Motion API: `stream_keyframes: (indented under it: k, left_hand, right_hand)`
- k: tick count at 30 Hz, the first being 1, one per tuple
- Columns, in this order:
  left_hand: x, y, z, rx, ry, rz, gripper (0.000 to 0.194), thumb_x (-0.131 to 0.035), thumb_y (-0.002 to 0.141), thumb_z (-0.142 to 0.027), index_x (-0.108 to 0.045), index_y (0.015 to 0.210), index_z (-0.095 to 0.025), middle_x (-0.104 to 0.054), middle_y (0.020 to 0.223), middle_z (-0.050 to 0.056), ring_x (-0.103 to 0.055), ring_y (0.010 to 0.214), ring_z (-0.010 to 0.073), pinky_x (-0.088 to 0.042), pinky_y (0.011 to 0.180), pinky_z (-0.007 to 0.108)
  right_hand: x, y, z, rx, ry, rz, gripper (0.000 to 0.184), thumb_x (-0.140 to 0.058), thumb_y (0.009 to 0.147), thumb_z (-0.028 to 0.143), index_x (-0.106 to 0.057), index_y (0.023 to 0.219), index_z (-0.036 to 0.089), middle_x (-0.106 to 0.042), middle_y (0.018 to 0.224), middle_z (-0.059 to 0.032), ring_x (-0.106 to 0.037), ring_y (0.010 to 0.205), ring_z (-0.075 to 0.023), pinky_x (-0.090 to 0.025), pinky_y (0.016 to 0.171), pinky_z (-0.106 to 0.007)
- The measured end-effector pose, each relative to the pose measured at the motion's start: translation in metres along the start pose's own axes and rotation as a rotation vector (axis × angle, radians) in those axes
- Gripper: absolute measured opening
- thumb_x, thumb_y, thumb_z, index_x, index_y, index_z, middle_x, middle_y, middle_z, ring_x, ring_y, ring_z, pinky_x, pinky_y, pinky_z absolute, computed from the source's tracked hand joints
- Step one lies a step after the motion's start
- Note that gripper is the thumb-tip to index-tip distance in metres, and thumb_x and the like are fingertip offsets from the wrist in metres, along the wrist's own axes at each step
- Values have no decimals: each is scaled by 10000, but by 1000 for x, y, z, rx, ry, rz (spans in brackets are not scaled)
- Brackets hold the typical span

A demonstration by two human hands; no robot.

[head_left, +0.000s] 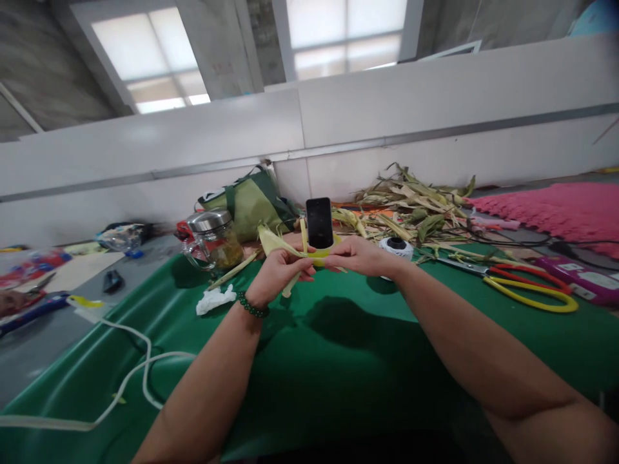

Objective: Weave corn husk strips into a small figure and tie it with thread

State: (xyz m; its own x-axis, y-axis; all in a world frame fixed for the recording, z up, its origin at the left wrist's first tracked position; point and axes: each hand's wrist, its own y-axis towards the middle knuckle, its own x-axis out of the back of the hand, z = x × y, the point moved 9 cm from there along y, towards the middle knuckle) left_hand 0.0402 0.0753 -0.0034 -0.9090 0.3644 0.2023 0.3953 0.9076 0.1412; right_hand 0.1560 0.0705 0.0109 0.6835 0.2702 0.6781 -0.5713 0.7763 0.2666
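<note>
Pale green husk (274, 242) is what the left hand (285, 265) has got in the head view, pinched between thumb and fingers, with the wide part sticking up past the far side of the hand and a thin end hanging down on the near side. The right hand (355, 256) comes in from the right, fingertips closed on the yellow-green strip (316, 260) that runs between the two hands, so that bit sits right at the fingertips. A black phone (319, 222) stands upright just beyond them. Far left of the hands there's a glass jar (220, 241) with a metal lid, with a green bag (251, 205) behind it, and a crumpled white tissue (215, 299) nearer in. Over on the right, scissors (532, 288) with red and yellow handles lie on the green cloth (358, 386), and a messy husk pile (416, 200) sits at the far side.
</note>
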Motion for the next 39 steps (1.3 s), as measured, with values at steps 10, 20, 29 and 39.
stream_keyframes:
  k: [10,20,29,39]
  left_hand:
    - [-26,-6,-2,-53,96,80,335,-696,721,-449,-638,617,-135,-607,522,10,-593,470,109,-519,500,218]
    - [-23,-9,-10,-94,122,64,310,-679,740,-421,-629,630,-135,-586,537,2,-580,488,109,-499,515,221]
    - [56,-14,-17,-351,-165,-616,641,-742,689,-394,-505,1247,-186,-621,769,-20,-597,729,94,-462,684,194]
    - [12,-1,0,-155,-216,-332,452,-666,724,-538,-712,905,-126,-560,590,-20,-516,603,101,-430,628,230]
  right_hand:
    - [12,-2,10,68,126,-398,317,-604,763,404,-644,590,142,-586,564,-12,-488,548,-107,-343,518,-232]
    - [15,-3,-11,-62,464,-509,409,-693,651,498,-537,493,154,-455,476,36,-382,468,-67,-292,447,-222]
    - [7,1,-45,-303,1080,-566,214,-760,706,278,-589,662,155,-628,548,18,-537,443,-54,-476,464,-164]
    - [5,1,-39,-202,1206,-652,175,-704,787,298,-586,720,188,-707,650,-7,-657,556,-98,-574,560,-189]
